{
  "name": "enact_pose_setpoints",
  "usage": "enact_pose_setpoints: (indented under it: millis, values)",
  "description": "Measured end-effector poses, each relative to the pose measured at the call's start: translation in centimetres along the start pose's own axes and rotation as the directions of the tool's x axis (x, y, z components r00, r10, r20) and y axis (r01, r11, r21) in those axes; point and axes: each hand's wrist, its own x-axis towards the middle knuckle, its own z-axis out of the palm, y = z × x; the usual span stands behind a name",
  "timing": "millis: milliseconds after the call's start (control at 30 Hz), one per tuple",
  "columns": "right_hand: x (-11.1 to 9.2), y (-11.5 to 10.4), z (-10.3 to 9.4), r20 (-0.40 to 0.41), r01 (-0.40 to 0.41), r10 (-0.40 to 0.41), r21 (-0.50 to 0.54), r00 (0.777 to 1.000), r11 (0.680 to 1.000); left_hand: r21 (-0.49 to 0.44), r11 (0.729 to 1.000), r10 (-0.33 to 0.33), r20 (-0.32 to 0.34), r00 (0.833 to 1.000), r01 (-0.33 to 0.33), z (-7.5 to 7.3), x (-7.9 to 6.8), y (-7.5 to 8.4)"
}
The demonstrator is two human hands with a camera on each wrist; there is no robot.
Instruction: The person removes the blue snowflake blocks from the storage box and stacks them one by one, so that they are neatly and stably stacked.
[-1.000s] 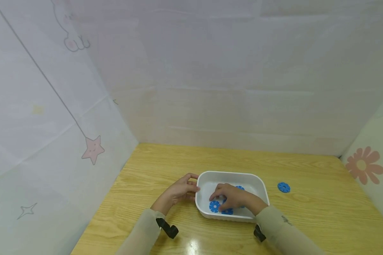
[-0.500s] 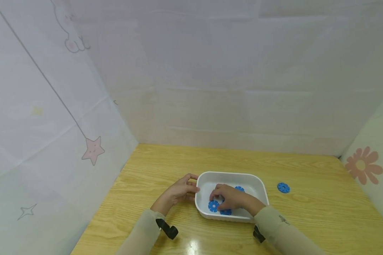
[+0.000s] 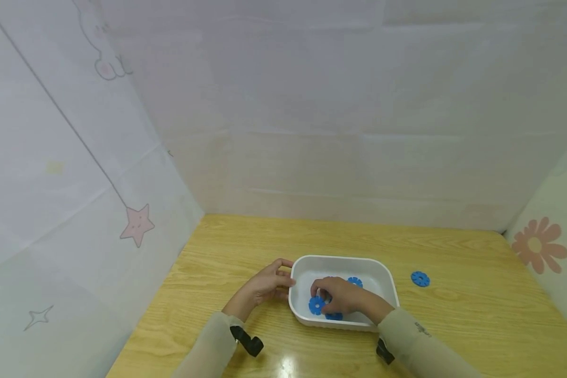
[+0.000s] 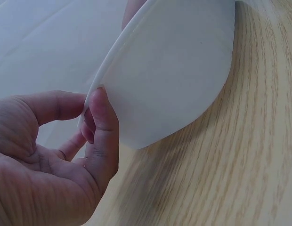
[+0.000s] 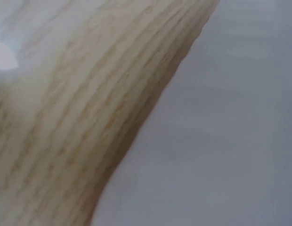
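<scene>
The left hand [image 3: 266, 283] gripped the rim of a white plastic tray with rounded corners [image 3: 340, 325], its fingers on both sides of the wall. The right hand [image 3: 339, 295] was inside the tray, its fingers bent and narrow over blue, round, notched discs; I cannot tell whether they held one. One blue disc [image 3: 317, 305] lay just beside those fingertips, another [image 3: 334, 316] by the near wall, partly covered. A separate blue disc [image 3: 420, 279] lay right of the tray on the yellow wood-grain surface [image 3: 245, 236].
</scene>
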Motion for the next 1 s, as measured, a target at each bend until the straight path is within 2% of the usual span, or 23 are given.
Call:
enact_pose_setpoints:
  millis: [367, 733, 1000]
  values:
    - [-0.4, 0.08, 0.2, -0.014, -0.043, 0.043, 0.022, 0.999, 0.999, 0.005, 1.0, 0.012, 0.005, 1.0, -0.012, 0.04, -0.01, -0.08]
    - [-0.42, -0.38, 0.34, -0.025, 0.006, -0.005, 0.024, 1.0, 1.0, 0.013, 1.0, 0.014, -0.004, 1.0, -0.013, 0.06, 0.19, -0.22]
    - [-0.31, -0.53, 0.43, -0.023, -0.013, 0.014, 0.042, 1.0, 0.999, 0.018, 1.0, 0.011, -0.006, 1.0, -0.011, 0.03, 0.19, -0.19]
